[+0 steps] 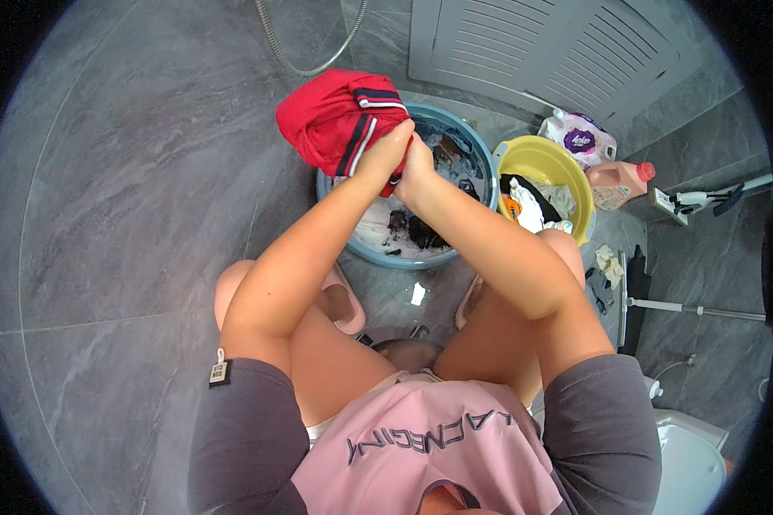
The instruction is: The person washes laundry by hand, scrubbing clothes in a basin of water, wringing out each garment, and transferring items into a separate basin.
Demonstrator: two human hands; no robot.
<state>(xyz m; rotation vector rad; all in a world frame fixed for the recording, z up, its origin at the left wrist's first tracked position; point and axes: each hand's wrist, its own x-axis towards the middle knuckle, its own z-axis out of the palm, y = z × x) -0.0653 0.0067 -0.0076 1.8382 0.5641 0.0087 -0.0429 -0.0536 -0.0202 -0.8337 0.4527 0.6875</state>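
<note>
A bunched red garment [322, 116] with dark and white striped trim is gripped between both my hands. My left hand [386, 154] is closed on the trimmed part. Pressed up against it, my right hand [416, 167] is closed on the same cloth, its fingers partly hidden. Most of the red fabric bulges out to the left of my hands. Below them stands a round blue basin [492, 176] of sudsy water, in which dark and pale clothes [425, 233] are soaking. The cloth hangs over the basin's far left rim.
Right of the basin sits a yellow tub [582, 184] with more clothes. Beyond it stand a pink bottle [618, 183] with a red cap and a white and purple package [575, 137]. A metal shower hose [313, 70] loops at the far side. A squeegee or mop handle [691, 309] lies at right.
</note>
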